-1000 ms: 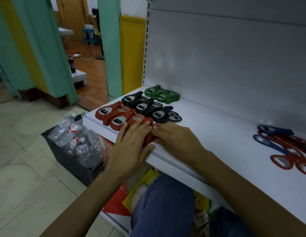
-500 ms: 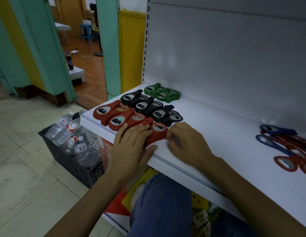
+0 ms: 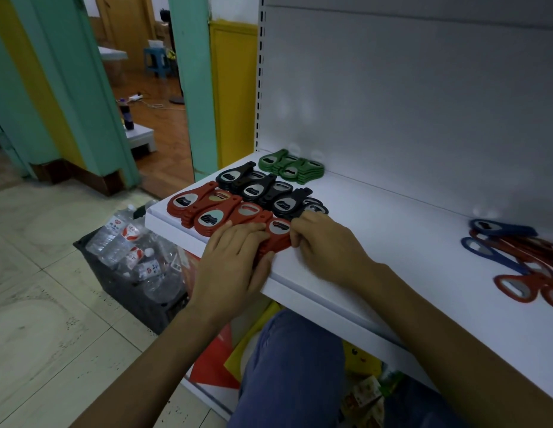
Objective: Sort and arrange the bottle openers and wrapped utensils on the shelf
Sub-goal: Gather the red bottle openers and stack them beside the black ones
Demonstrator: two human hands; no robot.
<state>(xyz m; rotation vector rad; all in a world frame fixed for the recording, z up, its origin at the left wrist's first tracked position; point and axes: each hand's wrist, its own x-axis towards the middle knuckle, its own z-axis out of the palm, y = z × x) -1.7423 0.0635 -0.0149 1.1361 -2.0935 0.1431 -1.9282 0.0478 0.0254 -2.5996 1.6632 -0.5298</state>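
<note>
On the white shelf (image 3: 392,236), bottle openers lie in colour rows: green (image 3: 287,164) at the back, black (image 3: 253,188) in the middle, red (image 3: 188,202) at the front left. The nearest red opener stack (image 3: 279,231) sits between my hands. My left hand (image 3: 235,267) lies flat on the red openers with straight fingers, its thumb against the stack's handle end at the shelf edge. From the right, the curled fingers of my right hand (image 3: 326,247) pinch the stack's side. No wrapped utensils are in view.
Loose blue openers (image 3: 497,231) and red openers (image 3: 516,285) lie in a jumble at the shelf's right end. A dark crate of water bottles (image 3: 130,251) stands on the tiled floor left of the shelf. My knee (image 3: 293,366) is under the shelf edge.
My right hand came off the top of the red stack, uncovering it, and now presses in against its right side. My left hand stayed on the red openers.
</note>
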